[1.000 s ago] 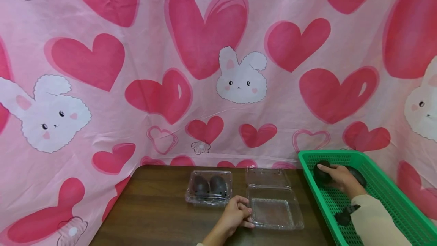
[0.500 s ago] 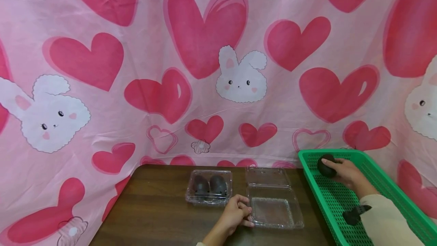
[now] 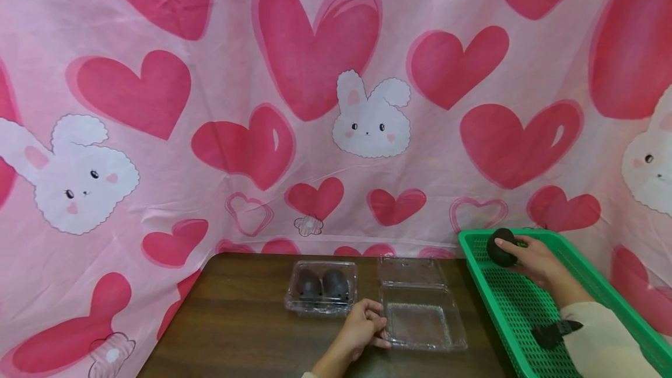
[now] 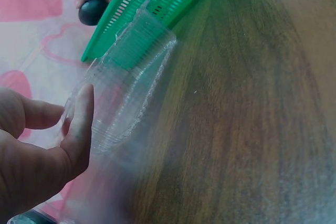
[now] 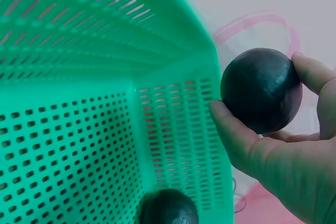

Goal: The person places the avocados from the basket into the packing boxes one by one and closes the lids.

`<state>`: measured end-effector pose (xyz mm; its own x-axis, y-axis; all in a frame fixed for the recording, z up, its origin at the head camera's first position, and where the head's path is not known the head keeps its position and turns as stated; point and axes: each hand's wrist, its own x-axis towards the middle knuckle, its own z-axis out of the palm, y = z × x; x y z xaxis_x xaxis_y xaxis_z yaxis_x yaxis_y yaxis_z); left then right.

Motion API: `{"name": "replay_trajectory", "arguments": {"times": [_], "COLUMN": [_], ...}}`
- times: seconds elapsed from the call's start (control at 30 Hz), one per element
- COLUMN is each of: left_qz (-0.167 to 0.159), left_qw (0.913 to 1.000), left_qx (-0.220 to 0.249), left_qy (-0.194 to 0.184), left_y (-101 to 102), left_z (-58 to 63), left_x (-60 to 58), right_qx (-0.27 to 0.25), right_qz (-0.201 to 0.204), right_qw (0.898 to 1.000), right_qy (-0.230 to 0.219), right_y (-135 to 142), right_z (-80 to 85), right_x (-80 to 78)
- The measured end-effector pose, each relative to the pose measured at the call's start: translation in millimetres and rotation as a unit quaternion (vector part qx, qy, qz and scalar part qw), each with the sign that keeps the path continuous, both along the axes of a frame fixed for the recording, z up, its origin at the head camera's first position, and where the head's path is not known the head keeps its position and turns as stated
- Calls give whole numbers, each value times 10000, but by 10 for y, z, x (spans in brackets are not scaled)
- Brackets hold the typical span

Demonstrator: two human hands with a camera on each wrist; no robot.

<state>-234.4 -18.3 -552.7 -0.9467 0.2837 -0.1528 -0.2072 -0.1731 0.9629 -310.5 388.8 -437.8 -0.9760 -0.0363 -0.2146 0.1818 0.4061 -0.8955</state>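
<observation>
My right hand grips a dark, rounded avocado between thumb and fingers, raised near the far end of the green basket. In the right wrist view, another avocado lies in the basket below; my hand hides it in the head view. On the table, my left hand pinches the near left rim of an open clear plastic clamshell. The clamshell's lid is folded back toward the wall, and its tray holds nothing. Fingers and thumb meet at the plastic edge in the left wrist view.
A closed clear clamshell with two avocados inside stands left of the open one. The brown wooden table ends at a pink heart-and-bunny cloth hanging behind. A black strap circles my right wrist.
My right hand has lifted the avocado up from low in the basket to about its far rim. The left hand and both clamshells have stayed put.
</observation>
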Motion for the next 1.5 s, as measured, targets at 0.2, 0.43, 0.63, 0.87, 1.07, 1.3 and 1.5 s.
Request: {"name": "replay_trajectory", "arguments": {"times": [0.2,0.43,0.63,0.87,1.07,1.3,1.5], "left_qz": [-17,-23,-8,-18,-59,-88,-106], "left_qw": [10000,10000,10000,10000,10000,9999,9999], "left_qx": [12,14,-26,-30,-30,-30,-55], "left_qy": [5,24,8,-3,-19,-57,-40], "left_y": [14,2,-10,-15,-22,-23,-13], "left_z": [2,-6,-15,-23,8,32,24], "left_x": [2,-6,-9,-10,-10,-14,-19], "right_qx": [145,93,111,-11,-117,-54,-447], "right_qz": [72,215,314,449,555,665,735], "right_qw": [9998,9989,9978,9974,9973,9971,9962], "right_qy": [144,397,578,567,469,355,137], "right_y": [-70,-280,-462,-652,-816,-1011,-1186], "right_z": [88,204,217,251,284,301,214], "right_x": [94,235,342,442,503,539,551]}}
